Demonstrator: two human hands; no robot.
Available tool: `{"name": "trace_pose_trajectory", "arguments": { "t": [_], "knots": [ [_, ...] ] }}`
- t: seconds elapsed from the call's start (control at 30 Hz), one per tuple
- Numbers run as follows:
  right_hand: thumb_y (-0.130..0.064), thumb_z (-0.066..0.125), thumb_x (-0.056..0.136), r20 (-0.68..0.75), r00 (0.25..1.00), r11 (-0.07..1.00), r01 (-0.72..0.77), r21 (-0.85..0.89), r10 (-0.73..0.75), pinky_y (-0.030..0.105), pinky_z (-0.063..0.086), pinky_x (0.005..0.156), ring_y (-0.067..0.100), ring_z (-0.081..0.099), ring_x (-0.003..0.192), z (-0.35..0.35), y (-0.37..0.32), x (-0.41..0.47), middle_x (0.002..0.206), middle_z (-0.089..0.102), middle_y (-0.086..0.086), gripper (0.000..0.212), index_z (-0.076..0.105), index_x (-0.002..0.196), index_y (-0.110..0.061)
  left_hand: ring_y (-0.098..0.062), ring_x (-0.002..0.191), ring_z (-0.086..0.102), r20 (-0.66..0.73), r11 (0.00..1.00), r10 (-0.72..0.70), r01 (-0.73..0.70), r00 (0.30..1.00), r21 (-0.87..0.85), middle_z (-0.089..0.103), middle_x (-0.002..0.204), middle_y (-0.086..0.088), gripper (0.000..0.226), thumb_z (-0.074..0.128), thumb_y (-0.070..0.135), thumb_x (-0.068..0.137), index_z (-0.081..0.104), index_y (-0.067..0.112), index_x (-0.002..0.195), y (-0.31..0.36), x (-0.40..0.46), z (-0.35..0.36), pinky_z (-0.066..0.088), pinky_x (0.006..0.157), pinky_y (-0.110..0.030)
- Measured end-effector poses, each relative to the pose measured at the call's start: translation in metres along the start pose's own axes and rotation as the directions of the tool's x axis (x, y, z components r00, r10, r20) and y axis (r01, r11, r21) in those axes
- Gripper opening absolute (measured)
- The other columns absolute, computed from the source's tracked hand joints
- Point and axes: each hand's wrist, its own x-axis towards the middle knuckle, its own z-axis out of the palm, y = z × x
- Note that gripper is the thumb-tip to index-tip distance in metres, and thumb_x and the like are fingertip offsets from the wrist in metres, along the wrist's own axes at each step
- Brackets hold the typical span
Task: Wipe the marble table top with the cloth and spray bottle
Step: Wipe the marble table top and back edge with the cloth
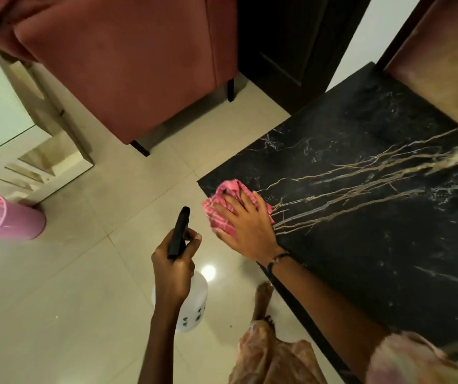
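The black marble table top (374, 206) with gold veins fills the right half of the view. My right hand (246, 221) lies flat on a crumpled pink checked cloth (222, 214), pressing it onto the table's near left corner. My left hand (173, 268) holds the spray bottle (191, 303) over the floor, left of the table, gripping its black trigger head (178, 232). The bottle's white body hangs below the hand, partly hidden by my wrist.
A dusty-red upholstered chair (128, 65) stands on the cream tiled floor beyond the table's corner. A second chair (438, 59) is pushed against the table's far right side. A pink bucket (6, 217) sits at the left edge. My bare foot (262, 300) stands beside the table.
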Motion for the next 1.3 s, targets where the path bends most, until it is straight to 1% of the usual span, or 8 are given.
{"name": "trace_pose_trajectory", "arguments": {
  "t": [0.13, 0.3, 0.6, 0.67, 0.83, 0.93, 1.07, 1.3],
  "knots": [
    [-0.062, 0.044, 0.084, -0.038, 0.995, 0.996, -0.092, 0.0, 0.092, 0.054, 0.027, 0.11, 0.028, 0.043, 0.133, 0.001, 0.006, -0.037, 0.142, 0.05, 0.002, 0.064, 0.043, 0.139, -0.03, -0.026, 0.049, 0.029, -0.005, 0.998, -0.025, 0.024, 1.0, -0.057, 0.051, 0.06, 0.005, 0.04, 0.064, 0.003, 0.082, 0.065, 0.039, 0.066, -0.004, -0.01, -0.011, 0.026, 0.043, -0.026],
    [-0.057, 0.042, 0.085, -0.015, 0.987, 0.987, -0.161, 0.016, 0.161, 0.055, 0.028, 0.109, 0.029, 0.044, 0.131, 0.0, -0.013, 0.023, 0.141, 0.052, 0.004, 0.061, 0.049, 0.136, -0.026, -0.028, 0.053, 0.032, 0.033, 0.998, -0.048, 0.049, 0.998, -0.034, 0.05, 0.07, -0.009, 0.017, 0.064, 0.003, 0.082, 0.064, 0.017, 0.073, -0.015, -0.002, -0.018, 0.027, 0.051, -0.035],
    [-0.052, 0.059, 0.079, 0.012, 0.983, 0.983, -0.181, -0.01, 0.181, 0.056, 0.029, 0.108, 0.029, 0.04, 0.135, 0.009, -0.031, 0.1, 0.14, 0.052, 0.005, 0.062, 0.051, 0.134, -0.025, -0.029, 0.052, 0.034, 0.174, 0.994, 0.045, -0.061, 0.984, 0.09, 0.053, 0.075, -0.026, 0.003, 0.064, 0.024, 0.072, 0.062, 0.021, 0.071, -0.002, 0.038, -0.027, 0.03, 0.054, -0.041],
    [-0.052, 0.053, 0.084, -0.016, 0.983, 0.983, -0.183, -0.02, 0.183, 0.055, 0.026, 0.11, 0.028, 0.037, 0.136, 0.009, -0.029, 0.083, 0.144, 0.048, 0.003, 0.06, 0.046, 0.138, -0.027, -0.029, 0.052, 0.035, 0.227, 0.989, 0.065, -0.093, 0.972, 0.114, 0.053, 0.076, -0.029, 0.002, 0.063, 0.024, 0.073, 0.063, 0.025, 0.071, 0.002, 0.044, -0.025, 0.03, 0.055, -0.041],
    [-0.059, 0.043, 0.091, -0.022, 0.961, 0.961, -0.273, 0.051, 0.275, 0.053, 0.018, 0.115, 0.025, 0.037, 0.137, 0.004, -0.018, 0.007, 0.146, 0.046, 0.0, 0.058, 0.043, 0.14, -0.029, -0.025, 0.048, 0.034, 0.352, 0.981, 0.068, -0.127, 0.933, 0.146, 0.051, 0.07, -0.031, 0.01, 0.066, 0.013, 0.08, 0.06, 0.004, 0.079, 0.005, 0.051, -0.011, 0.031, 0.051, -0.034],
    [-0.061, 0.039, 0.091, -0.002, 0.935, 0.933, -0.353, 0.071, 0.354, 0.048, 0.006, 0.116, 0.026, 0.036, 0.137, -0.001, -0.016, -0.04, 0.146, 0.046, 0.0, 0.059, 0.042, 0.141, -0.029, -0.025, 0.046, 0.032, 0.43, 0.981, 0.055, -0.13, 0.901, 0.147, 0.046, 0.057, -0.016, 0.007, 0.065, 0.006, 0.083, 0.061, 0.003, 0.079, 0.006, 0.043, 0.004, 0.03, 0.048, -0.03],
    [-0.06, 0.036, 0.093, 0.048, 0.899, 0.897, -0.437, 0.07, 0.435, 0.049, 0.009, 0.116, 0.023, 0.036, 0.137, -0.009, -0.01, -0.105, 0.147, 0.045, 0.0, 0.058, 0.041, 0.141, -0.029, -0.017, 0.042, 0.03, 0.548, 0.978, 0.026, -0.135, 0.836, 0.159, 0.044, 0.04, 0.007, 0.007, 0.065, 0.009, 0.084, 0.064, 0.013, 0.079, 0.007, 0.022, 0.026, 0.028, 0.046, -0.026],
    [-0.059, 0.039, 0.091, 0.025, 0.769, 0.764, -0.637, 0.101, 0.638, 0.049, 0.01, 0.117, 0.026, 0.036, 0.138, -0.02, -0.004, -0.241, 0.147, 0.044, 0.003, 0.057, 0.042, 0.14, -0.028, -0.011, 0.051, 0.046, 0.703, 0.97, -0.026, -0.153, 0.71, 0.191, 0.057, 0.055, 0.01, 0.008, 0.066, 0.011, 0.084, 0.066, 0.02, 0.084, 0.003, -0.029, 0.06, 0.036, 0.055, -0.025]
  ]
}}
